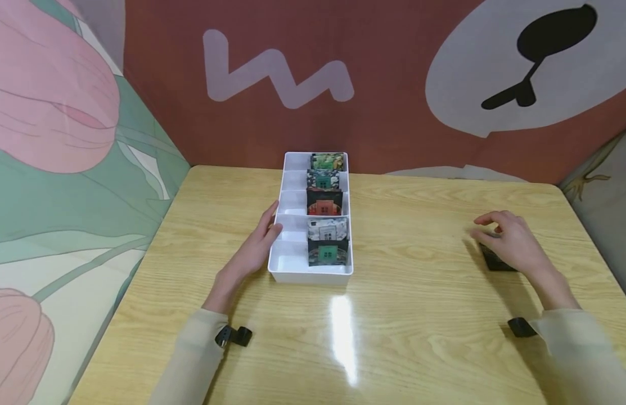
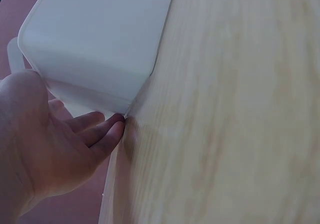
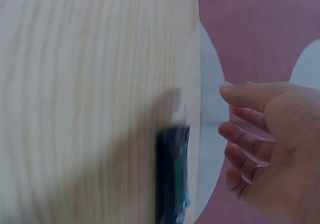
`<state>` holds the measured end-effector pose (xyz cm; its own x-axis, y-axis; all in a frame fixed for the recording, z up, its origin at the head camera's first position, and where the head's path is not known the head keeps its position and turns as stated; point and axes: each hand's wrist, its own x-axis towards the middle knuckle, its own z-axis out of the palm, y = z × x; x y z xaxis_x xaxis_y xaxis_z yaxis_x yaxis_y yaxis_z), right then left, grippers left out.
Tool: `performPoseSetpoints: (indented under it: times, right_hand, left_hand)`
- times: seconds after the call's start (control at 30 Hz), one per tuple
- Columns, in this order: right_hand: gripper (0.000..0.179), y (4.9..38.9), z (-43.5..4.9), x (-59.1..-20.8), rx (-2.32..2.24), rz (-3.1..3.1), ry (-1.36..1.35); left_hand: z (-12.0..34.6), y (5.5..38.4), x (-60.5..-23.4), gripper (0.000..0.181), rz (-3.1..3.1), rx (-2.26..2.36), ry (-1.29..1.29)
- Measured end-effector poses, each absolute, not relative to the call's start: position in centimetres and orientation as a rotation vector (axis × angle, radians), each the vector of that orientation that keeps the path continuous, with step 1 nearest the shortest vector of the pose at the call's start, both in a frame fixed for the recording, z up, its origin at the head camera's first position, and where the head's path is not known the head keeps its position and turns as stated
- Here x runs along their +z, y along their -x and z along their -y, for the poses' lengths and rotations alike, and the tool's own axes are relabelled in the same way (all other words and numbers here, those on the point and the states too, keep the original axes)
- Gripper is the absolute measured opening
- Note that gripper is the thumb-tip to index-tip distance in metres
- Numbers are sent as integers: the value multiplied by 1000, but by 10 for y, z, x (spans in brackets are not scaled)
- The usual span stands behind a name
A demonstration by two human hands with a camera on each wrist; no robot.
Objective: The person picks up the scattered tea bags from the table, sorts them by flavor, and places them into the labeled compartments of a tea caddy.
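Note:
A long white divided tray [image 1: 310, 278] stands on the table, with its compartments running front to back. My left hand [image 1: 254, 244] rests against the tray's left side, thumb near the rim; in the left wrist view its fingertips [image 2: 116, 129] are at the tray's lower edge. Over on the right, my right hand [image 1: 515, 242] hovers above a dark flat packet [image 1: 497, 261] and partly covers it. In the right wrist view the packet [image 3: 172, 174] shows a green label, and the hand's loosely bent fingers hold nothing.
Several small packets stand along the tray's right half: a green one [image 1: 327, 162], a dark floral one [image 1: 323, 179], a black and red one [image 1: 324, 203], a white one [image 1: 327, 229] and a dark green one [image 1: 328, 253]. The wooden table [image 1: 414, 315] meets a patterned wall behind.

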<state>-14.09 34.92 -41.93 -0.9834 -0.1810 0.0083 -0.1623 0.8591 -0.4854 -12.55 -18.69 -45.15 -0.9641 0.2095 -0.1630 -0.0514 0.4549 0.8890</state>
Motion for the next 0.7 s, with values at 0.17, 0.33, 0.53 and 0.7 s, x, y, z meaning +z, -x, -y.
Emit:
performPoseSetpoints:
  times: [0.17, 0.33, 0.53, 0.7]
  right_hand:
    - [50, 136, -371, -425, -704, -2964, 201]
    - [57, 132, -385, -428, -645, -2949, 154]
    - [61, 128, -397, -427, -633, -2925, 112]
    - [64, 126, -406, -427, -633, -2900, 99]
  left_hand:
    - [187, 126, -451, 59, -2422, 1514, -126]
    - [186, 127, -449, 60, -2418, 1518, -132]
    - [187, 126, -449, 61, -2439, 1523, -139]
    - [187, 125, -450, 63, -2459, 1510, -136]
